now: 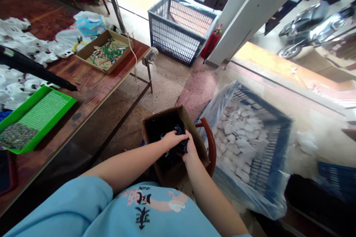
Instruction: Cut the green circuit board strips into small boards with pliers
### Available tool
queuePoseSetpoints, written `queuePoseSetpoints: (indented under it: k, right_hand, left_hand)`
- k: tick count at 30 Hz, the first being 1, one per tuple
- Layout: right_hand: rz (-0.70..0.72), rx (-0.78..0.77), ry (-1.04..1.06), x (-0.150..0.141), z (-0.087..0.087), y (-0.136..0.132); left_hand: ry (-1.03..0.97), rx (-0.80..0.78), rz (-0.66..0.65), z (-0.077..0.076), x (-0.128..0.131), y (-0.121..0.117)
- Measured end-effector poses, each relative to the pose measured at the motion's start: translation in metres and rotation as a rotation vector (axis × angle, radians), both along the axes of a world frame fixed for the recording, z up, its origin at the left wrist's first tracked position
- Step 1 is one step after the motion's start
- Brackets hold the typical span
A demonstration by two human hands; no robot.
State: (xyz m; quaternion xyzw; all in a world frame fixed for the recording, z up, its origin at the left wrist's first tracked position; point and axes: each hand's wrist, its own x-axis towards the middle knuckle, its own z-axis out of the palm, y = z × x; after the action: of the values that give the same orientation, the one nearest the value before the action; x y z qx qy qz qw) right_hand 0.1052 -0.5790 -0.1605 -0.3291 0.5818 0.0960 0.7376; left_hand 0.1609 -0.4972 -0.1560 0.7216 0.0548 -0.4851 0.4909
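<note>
Both my hands are over a cardboard box [204, 155] whose inside is dark. My left hand [172, 140] has its thumb and fingers closed on a small black part [180, 131] with bluish highlights. From the other side my right hand [190, 148] grips what looks like the same part, or a cluster of them; its exact kind is not clear. More glossy black pieces [167, 159] seem to lie below in the box, though the shadow hides their shapes. Some of my fingertips are hidden behind the parts.
On the left, a wooden table [91, 89] carries a green tray [65, 105] of small metal pieces, a shallow carton [104, 68] with green-handled items, and white plastic parts [52, 50]. A plastic-lined blue crate [274, 126] of white pieces stands right, beside a curved wooden chair arm [210, 140].
</note>
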Motion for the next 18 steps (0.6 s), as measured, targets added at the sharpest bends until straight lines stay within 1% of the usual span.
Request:
queuePoseSetpoints:
  k: [3,7,9,10,12,18]
  right_hand:
    - [-0.075,-0.032,-0.052,-0.011,0.02,0.008]
    - [-0.216,-0.083,-0.163,-0.02,0.04,0.019]
    - [-0.286,-0.125,-0.22,-0.023,0.046,0.024]
    - [-0.304,-0.145,-0.245,-0.023,0.049,0.027]
    - [-0.299,-0.171,-0.285,-0.025,0.052,0.033]
    - [-0.206,-0.176,-0.328,-0.033,0.056,0.053]
  left_hand:
    - [-0.099,0.015,-0.159,0.018,-0.001,0.002]
    - [-0.3,0.106,-0.385,0.051,0.001,0.004]
    - [-0.379,0.134,-0.448,0.064,0.002,0.006]
    - [-0.401,0.136,-0.467,0.068,0.001,0.007]
    - [-0.402,0.126,-0.494,0.071,0.001,0.012]
    - [-0.342,0.104,-0.565,0.061,-0.004,0.022]
